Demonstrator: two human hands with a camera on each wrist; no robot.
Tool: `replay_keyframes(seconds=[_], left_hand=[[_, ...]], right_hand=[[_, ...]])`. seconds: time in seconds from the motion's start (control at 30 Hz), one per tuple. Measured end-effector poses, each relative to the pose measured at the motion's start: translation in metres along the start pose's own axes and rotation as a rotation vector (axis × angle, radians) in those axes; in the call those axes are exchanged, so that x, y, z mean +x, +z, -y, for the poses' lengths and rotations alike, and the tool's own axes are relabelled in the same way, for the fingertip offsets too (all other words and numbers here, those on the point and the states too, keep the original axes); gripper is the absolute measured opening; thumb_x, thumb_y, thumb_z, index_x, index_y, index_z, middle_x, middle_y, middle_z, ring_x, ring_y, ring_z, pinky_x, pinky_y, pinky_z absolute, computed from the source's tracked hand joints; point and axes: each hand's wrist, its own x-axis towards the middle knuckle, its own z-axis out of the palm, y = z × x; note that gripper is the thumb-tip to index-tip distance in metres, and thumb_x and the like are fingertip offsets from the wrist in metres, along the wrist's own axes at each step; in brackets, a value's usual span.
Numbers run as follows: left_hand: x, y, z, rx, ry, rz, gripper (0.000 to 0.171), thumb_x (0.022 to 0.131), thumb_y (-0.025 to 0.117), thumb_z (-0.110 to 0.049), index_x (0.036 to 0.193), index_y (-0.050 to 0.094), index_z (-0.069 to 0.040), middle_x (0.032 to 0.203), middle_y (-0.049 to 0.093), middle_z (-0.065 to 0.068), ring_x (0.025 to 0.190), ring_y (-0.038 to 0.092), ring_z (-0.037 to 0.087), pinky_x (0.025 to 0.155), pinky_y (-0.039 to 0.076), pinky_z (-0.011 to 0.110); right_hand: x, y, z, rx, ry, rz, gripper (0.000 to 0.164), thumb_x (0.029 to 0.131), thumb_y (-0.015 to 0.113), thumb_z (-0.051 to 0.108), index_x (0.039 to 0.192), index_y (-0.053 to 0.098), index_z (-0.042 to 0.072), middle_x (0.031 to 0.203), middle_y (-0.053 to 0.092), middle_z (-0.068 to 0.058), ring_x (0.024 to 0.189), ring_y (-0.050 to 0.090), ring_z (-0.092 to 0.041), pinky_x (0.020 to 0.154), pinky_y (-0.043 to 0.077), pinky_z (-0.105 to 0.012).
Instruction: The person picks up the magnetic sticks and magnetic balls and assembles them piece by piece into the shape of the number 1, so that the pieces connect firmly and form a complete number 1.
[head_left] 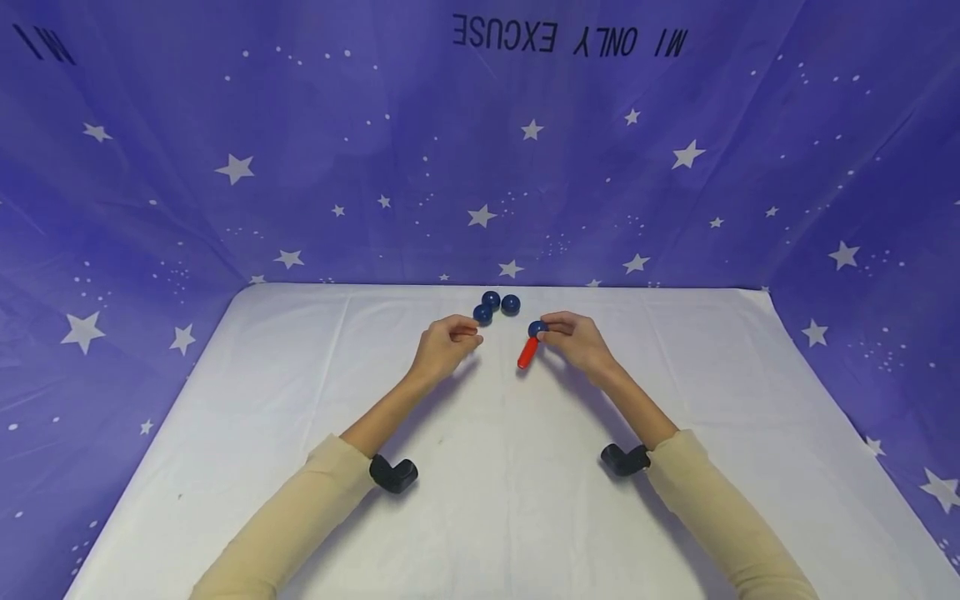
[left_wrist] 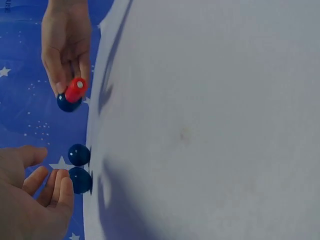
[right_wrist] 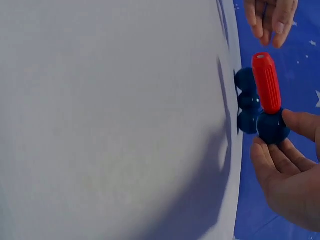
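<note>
Between its thumb and fingers, my right hand pinches a glossy dark blue ball. A red ribbed stick is joined to that ball, with a small pale disc on its free end. In the head view the stick slants down toward the left, over the table. My left hand holds nothing; its fingers are relaxed, with a gap between thumb and fingertips. Just beyond its fingertips lies a blue ball. Two more blue balls, one behind and one to the right, lie close by.
A white cloth covers the table. Behind and at both sides hangs a purple-blue curtain with white stars. Black curved pieces sit at the sleeve cuffs.
</note>
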Motion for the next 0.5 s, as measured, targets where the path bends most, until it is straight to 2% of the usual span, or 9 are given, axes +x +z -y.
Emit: replay_keyframes(seconds=[0.23, 0.5], left_hand=[[0.008, 0.0, 0.008, 0.01, -0.015, -0.018, 0.029, 0.089, 0.074, -0.008, 0.115, 0.069, 0.004, 0.1, 0.072, 0.012, 0.091, 0.07, 0.024, 0.082, 0.055, 0.032], [0.018, 0.005, 0.017, 0.03, -0.018, -0.043, 0.029, 0.089, 0.074, -0.01, 0.115, 0.069, 0.003, 0.102, 0.071, 0.012, 0.093, 0.069, 0.024, 0.086, 0.053, 0.034]], right_hand=[[0.004, -0.011, -0.003, -0.025, 0.019, 0.028, 0.039, 0.094, 0.067, 0.007, 0.131, 0.059, -0.003, 0.125, 0.065, -0.021, 0.114, 0.062, -0.029, 0.1, 0.045, -0.039], [0.012, -0.023, -0.008, -0.088, 0.017, 0.105, 0.037, 0.096, 0.064, 0.007, 0.132, 0.059, -0.003, 0.125, 0.065, -0.021, 0.117, 0.059, -0.031, 0.103, 0.044, -0.042]])
